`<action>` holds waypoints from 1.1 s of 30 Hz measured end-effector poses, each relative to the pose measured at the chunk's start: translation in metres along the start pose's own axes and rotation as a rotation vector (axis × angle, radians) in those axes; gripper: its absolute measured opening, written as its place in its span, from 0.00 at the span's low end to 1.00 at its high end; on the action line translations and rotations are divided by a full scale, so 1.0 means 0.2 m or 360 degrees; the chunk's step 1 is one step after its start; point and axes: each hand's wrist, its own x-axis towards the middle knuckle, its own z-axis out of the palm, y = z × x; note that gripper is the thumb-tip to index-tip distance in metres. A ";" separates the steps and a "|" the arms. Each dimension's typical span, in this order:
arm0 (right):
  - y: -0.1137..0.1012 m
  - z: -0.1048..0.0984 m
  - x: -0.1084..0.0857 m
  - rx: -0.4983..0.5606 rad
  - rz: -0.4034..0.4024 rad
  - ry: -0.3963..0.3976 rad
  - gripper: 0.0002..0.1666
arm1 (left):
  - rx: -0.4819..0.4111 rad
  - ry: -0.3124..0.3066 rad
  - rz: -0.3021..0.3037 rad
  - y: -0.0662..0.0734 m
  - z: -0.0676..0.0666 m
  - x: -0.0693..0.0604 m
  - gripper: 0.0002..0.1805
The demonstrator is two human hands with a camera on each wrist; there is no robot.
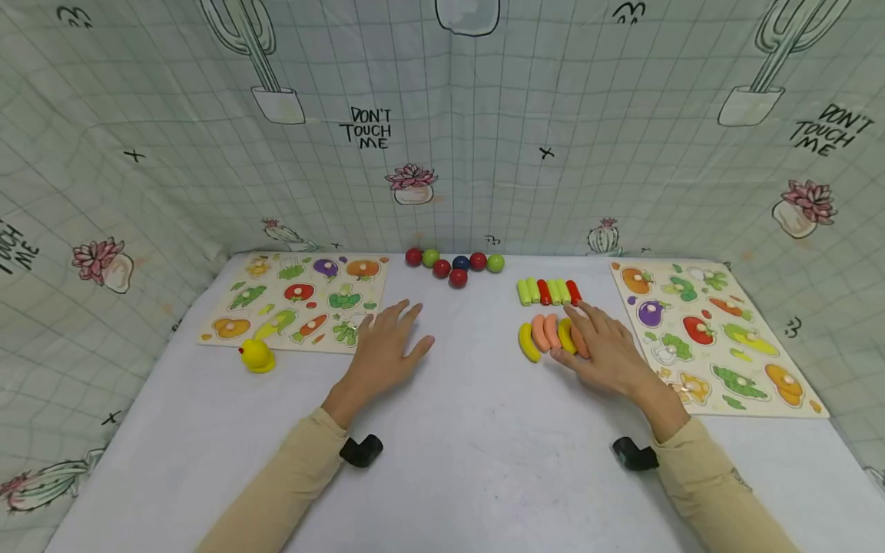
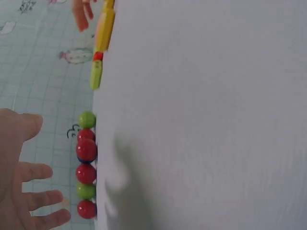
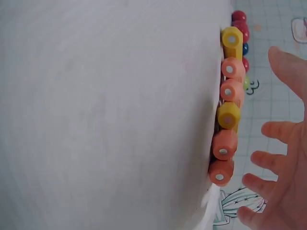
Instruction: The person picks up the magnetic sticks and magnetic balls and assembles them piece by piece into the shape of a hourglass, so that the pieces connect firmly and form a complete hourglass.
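Left hand (image 2: 17, 177) near coloured balls (image 2: 86, 150)

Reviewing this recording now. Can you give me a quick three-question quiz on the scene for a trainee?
1. In the right wrist view, how many of the curved pieces are yellow?
2. Which toy sits by the near edge of the left board?
3. True or false: the left hand and the right hand both hold nothing.

Key:
1. Two.
2. The duck.
3. True.
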 end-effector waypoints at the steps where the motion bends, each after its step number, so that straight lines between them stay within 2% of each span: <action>1: 0.00 0.00 0.00 0.0023 -0.0009 0.0007 0.49 | -0.0052 0.0014 0.0015 0.02 0.01 0.01 0.32; 5: 0.00 0.01 0.00 0.0091 -0.0020 0.0044 0.48 | -0.0206 0.0045 0.0060 0.09 0.07 0.04 0.28; 9: 0.00 0.01 0.01 0.0175 -0.0030 0.0112 0.46 | -0.0377 0.0028 0.0070 0.17 0.14 0.09 0.26; 13: 0.01 0.00 0.01 0.0282 -0.0043 0.0169 0.41 | -0.0495 -0.0025 0.0046 0.25 0.22 0.15 0.24; 17: 0.01 -0.01 0.03 0.0365 -0.0090 0.0252 0.32 | -0.0538 -0.0059 -0.0008 0.33 0.29 0.21 0.22; 21: 0.02 -0.04 0.05 0.0405 -0.0142 0.0350 0.25 | -0.0540 0.0004 -0.0031 0.42 0.36 0.28 0.21; 25: 0.02 -0.07 0.06 0.0400 -0.0171 0.0387 0.23 | -0.0455 0.0086 -0.0053 0.50 0.42 0.35 0.21; 29: 0.01 -0.09 0.05 0.0369 -0.0170 0.0385 0.22 | -0.0387 0.0091 -0.0105 0.52 0.45 0.39 0.22; 33: 0.01 -0.09 0.02 0.0314 -0.0177 0.0402 0.21 | -0.0369 0.0064 -0.0132 0.53 0.47 0.39 0.24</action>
